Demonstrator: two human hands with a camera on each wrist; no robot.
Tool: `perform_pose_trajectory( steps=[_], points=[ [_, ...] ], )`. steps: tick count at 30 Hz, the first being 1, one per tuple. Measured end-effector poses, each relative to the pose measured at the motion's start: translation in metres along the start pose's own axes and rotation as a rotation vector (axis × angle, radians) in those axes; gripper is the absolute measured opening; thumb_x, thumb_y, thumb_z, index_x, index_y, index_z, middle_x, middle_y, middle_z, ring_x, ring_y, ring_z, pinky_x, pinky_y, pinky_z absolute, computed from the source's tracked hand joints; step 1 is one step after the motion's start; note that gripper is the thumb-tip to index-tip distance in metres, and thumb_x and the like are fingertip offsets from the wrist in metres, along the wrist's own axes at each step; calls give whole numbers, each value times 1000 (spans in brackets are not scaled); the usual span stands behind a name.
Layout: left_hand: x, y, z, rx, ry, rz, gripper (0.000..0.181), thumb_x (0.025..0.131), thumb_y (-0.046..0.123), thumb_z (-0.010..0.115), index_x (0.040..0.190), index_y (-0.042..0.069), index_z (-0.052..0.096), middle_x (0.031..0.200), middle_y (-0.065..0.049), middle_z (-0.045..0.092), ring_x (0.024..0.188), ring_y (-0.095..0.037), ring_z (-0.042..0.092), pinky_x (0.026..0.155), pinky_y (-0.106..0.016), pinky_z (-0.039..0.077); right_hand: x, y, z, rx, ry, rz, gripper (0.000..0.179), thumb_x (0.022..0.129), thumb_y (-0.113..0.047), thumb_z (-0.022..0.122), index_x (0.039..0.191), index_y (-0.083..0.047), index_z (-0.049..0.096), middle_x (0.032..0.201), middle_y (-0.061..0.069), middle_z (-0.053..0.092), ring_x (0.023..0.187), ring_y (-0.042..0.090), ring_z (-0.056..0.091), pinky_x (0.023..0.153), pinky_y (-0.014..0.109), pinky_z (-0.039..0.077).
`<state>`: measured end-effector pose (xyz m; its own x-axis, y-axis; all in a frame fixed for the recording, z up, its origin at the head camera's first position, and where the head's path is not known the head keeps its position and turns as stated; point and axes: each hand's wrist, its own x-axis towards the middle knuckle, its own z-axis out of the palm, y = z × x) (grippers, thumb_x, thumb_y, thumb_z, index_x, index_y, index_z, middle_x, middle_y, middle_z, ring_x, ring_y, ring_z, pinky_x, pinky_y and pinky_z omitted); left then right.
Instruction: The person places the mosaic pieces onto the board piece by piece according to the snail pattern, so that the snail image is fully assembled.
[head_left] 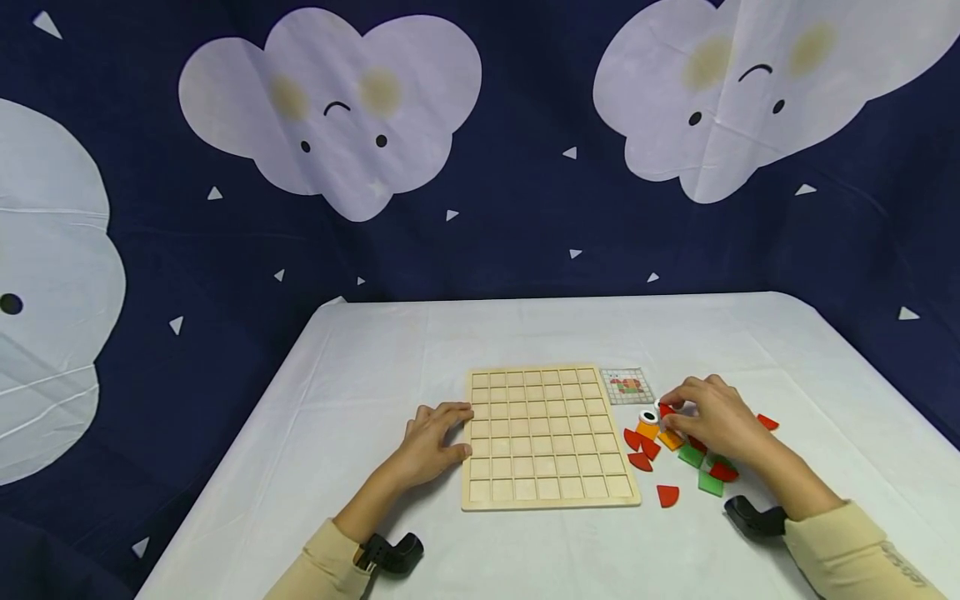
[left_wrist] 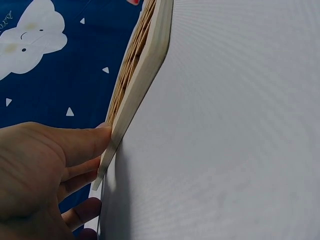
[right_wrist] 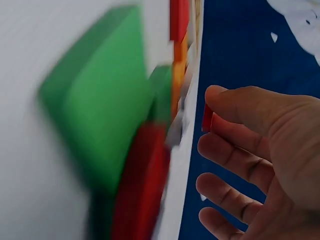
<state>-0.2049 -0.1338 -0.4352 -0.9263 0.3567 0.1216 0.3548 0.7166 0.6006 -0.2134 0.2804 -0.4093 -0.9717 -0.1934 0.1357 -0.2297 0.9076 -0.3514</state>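
Resting left hand (head_left: 431, 442): fingers spread, thumb and fingertips at the left edge of the wooden board (head_left: 542, 423), apparently to steady it.
Wooden board: flat on the white counter (head_left: 375, 358), its squares bare.
Printed card (head_left: 628, 386): just beside the board's far right corner, a small red and green pattern on its grid.
Loose pieces: right of the board, red (head_left: 667, 497), orange (head_left: 671, 441) and green (head_left: 690, 456), with a white eye disc (head_left: 648, 417) among them.
Red piece (head_left: 666, 410): between the thumb and a finger of the right hand (head_left: 716, 417); whether it is off the counter, I cannot tell.
Right hand: pinching that piece, remaining fingers apart from it.
Step in hand: seemingly, picking one piece from the group.
Next move: likely calls for a kept pinch, a lift clear of crowded neighbours and a still board.
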Motion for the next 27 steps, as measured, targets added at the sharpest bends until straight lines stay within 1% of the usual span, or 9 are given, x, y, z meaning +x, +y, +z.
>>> perform_pose_trajectory(
  steps=[5, 8, 11, 14, 18, 23, 27],
  points=[
    [0, 1, -1, -10, 0, -3, 49, 83, 20, 70, 129, 11, 57, 140, 0, 50, 104, -18, 39, 82, -35, 25, 5, -16, 1, 12, 19, -57, 27, 78, -24, 75, 100, -9, 73, 95, 4, 67, 91, 25, 47, 78, 42, 35],
    [0, 1, -1, -13, 1, -2, 49, 83, 20, 70, 129, 11, 57, 140, 0, 50, 104, -18, 39, 82, -35, 25, 9, -25, 2, 24, 23, -82, 26, 78, -23, 75, 99, -9, 73, 96, 5, 67, 91, 24, 47, 81, 44, 35],
    [0, 0, -1, -12, 0, -1, 49, 83, 21, 70, 129, 12, 57, 140, 0, 50, 103, -17, 38, 82, -35, 25, 14, -35, 5, 35, 22, -102, 25, 78, -21, 74, 100, -8, 73, 97, 5, 67, 91, 24, 48, 83, 44, 35],
    [0, -1, 0, -15, -2, -2, 49, 83, 21, 70, 129, 12, 57, 140, 1, 50, 102, -17, 38, 81, -34, 25, 20, -45, 9, 58, 23, -138, 26, 79, -20, 73, 101, -8, 73, 99, 6, 67, 91, 22, 47, 82, 43, 35],
    [0, -2, 1, -13, 2, 1, 49, 83, 21, 71, 129, 12, 57, 140, 1, 50, 102, -17, 38, 81, -34, 25, 27, -56, 16, 81, 22, -189, 26, 80, -21, 73, 103, -9, 72, 99, 3, 66, 90, 20, 47, 82, 42, 34],
    [0, -3, 1, -6, 0, 0, 49, 83, 21, 71, 129, 12, 57, 140, 1, 50, 103, -17, 38, 80, -34, 25, 37, -68, 25, 72, 9, -226, 26, 80, -22, 73, 103, -10, 72, 95, 0, 65, 89, 19, 48, 83, 43, 35],
    [0, -2, 1, -7, 4, 1, 50, 83, 21, 70, 130, 12, 57, 140, 0, 50, 103, -18, 38, 81, -34, 25, 44, -76, 31, 73, -7, -238, 27, 79, -24, 73, 103, -11, 72, 93, -2, 64, 86, 17, 47, 79, 38, 35]
  ],
)
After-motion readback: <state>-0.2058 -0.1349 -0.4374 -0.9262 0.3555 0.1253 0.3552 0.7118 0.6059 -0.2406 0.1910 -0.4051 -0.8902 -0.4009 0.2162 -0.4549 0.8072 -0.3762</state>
